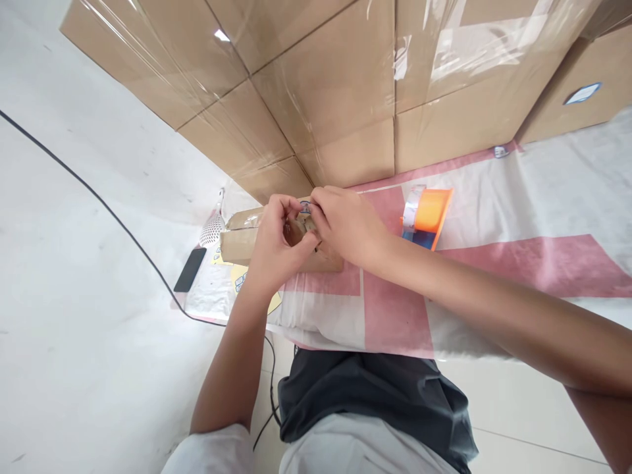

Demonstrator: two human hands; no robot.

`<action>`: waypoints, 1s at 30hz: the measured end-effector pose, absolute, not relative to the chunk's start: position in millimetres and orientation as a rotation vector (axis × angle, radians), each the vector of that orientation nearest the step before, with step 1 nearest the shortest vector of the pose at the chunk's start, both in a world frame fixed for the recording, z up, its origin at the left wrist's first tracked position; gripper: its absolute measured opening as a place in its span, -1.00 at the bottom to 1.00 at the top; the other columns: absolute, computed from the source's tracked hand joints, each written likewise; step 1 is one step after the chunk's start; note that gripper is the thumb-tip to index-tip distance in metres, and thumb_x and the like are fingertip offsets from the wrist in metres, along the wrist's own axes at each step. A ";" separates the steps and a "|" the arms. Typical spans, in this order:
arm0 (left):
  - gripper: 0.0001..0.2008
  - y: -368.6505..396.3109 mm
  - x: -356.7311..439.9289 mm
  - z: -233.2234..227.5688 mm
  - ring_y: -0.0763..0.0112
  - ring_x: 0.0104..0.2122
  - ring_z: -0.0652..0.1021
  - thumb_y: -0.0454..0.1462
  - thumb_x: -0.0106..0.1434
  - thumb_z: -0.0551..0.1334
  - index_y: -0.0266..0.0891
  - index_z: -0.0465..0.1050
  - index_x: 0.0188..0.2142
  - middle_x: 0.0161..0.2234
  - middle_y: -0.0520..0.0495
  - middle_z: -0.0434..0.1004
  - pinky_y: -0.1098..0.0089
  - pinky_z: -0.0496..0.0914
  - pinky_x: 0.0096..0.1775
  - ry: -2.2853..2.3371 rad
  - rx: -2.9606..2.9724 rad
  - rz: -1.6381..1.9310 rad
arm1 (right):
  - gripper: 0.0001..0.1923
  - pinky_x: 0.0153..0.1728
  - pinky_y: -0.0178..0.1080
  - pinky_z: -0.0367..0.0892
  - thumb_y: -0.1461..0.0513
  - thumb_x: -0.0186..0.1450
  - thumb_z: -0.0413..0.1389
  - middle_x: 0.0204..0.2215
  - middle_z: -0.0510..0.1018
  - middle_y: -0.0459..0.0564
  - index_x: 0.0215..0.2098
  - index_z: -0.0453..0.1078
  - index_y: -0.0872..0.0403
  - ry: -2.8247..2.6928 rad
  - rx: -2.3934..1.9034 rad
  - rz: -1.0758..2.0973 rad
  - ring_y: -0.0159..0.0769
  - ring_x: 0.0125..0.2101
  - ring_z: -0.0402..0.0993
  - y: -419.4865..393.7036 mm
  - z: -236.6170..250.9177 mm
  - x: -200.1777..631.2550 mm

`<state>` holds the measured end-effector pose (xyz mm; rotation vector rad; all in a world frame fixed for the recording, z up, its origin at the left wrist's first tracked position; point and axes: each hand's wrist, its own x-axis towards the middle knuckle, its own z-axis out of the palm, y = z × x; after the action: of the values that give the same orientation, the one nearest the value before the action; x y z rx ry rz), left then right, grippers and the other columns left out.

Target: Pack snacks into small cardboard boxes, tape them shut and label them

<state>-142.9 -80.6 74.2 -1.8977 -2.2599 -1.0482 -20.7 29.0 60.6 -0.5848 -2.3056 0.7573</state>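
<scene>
A long brown cardboard box (237, 245) with clear tape over it lies on the cloth in front of me. Both hands meet above its right part. My left hand (276, 245) is curled, its fingertips at the left edge of a small blue-edged sticker (305, 207) and its thumb lower, over the box. From the right, my right hand (348, 222) pinches the same sticker, fingers bent and mostly hidden behind its back. Whether the sticker touches the box cannot be made out.
Large taped cartons (320, 99) rise behind the box. An orange tape dispenser (433, 212) stands at the right. On the left are a white perforated scoop (212, 229), a black phone (190, 270), yellow sticker sheets (239, 276) and a black cable (108, 214) along the wall.
</scene>
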 end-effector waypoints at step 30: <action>-0.66 -110.6 -142.8 46.3 0.16 0.04 0.57 -0.16 0.29 0.37 -0.19 0.41 0.00 0.02 -0.18 0.57 0.16 0.49 0.05 -1.924 -2.005 -0.728 | -0.79 -0.43 -0.26 0.04 0.32 0.45 0.00 -0.21 0.51 -0.05 -0.16 0.49 0.03 -2.664 0.174 0.397 -0.34 -0.37 0.39 101.0 17.4 7.7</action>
<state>-142.8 -110.6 46.3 -2.0045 -1.9238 -0.7282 7.7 101.0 17.4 0.1744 -2.6642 0.3971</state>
